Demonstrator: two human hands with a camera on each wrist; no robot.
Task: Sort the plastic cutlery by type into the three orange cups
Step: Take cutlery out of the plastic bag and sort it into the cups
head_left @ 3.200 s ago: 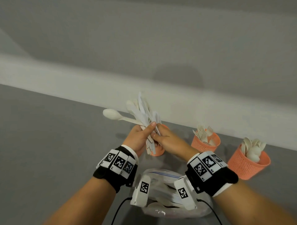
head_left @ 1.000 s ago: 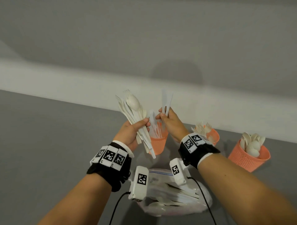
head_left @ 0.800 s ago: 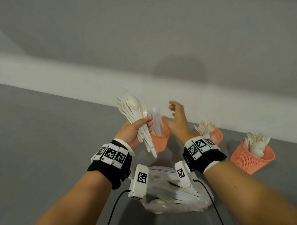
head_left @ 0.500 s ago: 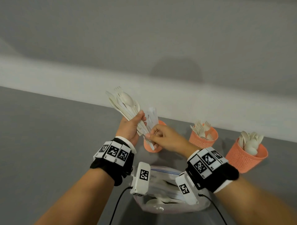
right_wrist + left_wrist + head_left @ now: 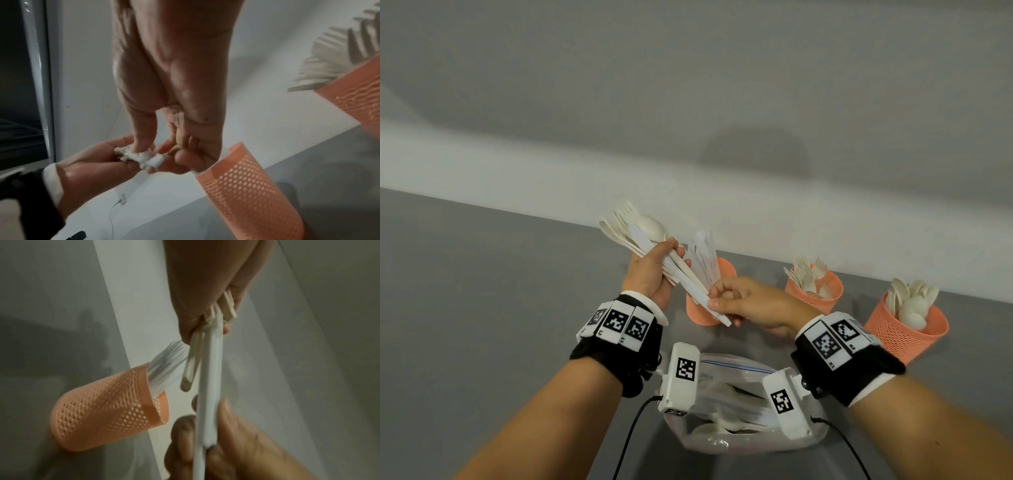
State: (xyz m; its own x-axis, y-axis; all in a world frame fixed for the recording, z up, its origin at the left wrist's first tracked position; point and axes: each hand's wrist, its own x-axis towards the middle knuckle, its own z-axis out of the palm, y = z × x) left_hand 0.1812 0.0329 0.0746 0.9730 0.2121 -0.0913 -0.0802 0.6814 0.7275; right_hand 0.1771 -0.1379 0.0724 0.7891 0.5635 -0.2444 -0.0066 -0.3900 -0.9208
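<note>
My left hand (image 5: pixel 654 270) grips a mixed bundle of white plastic cutlery (image 5: pixel 640 233), heads fanned up and to the left, above the grey table. My right hand (image 5: pixel 736 301) pinches the lower handle end of a white knife (image 5: pixel 698 291) that sticks out of that bundle; the left wrist view shows the same knife (image 5: pixel 209 386) between both hands. Just behind stands the left orange cup (image 5: pixel 709 298) with white knives (image 5: pixel 705 253) in it. The middle orange cup (image 5: pixel 815 291) holds forks. The right orange cup (image 5: pixel 904 329) holds spoons.
A clear zip bag (image 5: pixel 743 411) with more white cutlery lies on the table between my forearms. Thin black cables run from both wrist cameras. A pale wall with a white ledge rises right behind the cups. Grey tabletop (image 5: pixel 482 291) stretches to the left.
My right hand dropped knives into the left cup, opened above it, then came back down to the bundle and now pinches a knife's handle. The left hand kept holding the bundle.
</note>
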